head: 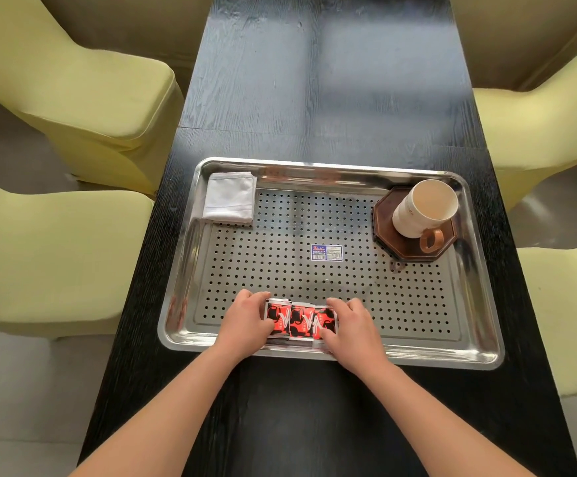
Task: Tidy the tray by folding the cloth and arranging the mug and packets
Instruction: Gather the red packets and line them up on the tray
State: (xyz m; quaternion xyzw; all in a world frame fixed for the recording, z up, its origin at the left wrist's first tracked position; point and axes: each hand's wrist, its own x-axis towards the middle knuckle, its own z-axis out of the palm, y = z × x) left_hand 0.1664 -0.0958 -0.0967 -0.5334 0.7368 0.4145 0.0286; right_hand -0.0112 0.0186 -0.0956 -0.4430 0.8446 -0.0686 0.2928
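A steel perforated tray [328, 173] lies on a dark table. A white cloth [231, 197] sits folded in its far left corner. In the far right corner a white mug [424, 208] with a brown handle stands on a dark octagonal coaster [386, 222]. Three red-and-black packets [300, 321] lie side by side in a row at the tray's near edge. My left hand [247, 320] holds the row's left end, fingers curled over the leftmost packet. My right hand [352, 325] holds the right end the same way.
A blue-and-white sticker [327, 253] sits at the tray's middle. Yellow-green chairs [84, 91] stand on both sides of the narrow table [314, 80]. The table's bare top stretches beyond the tray.
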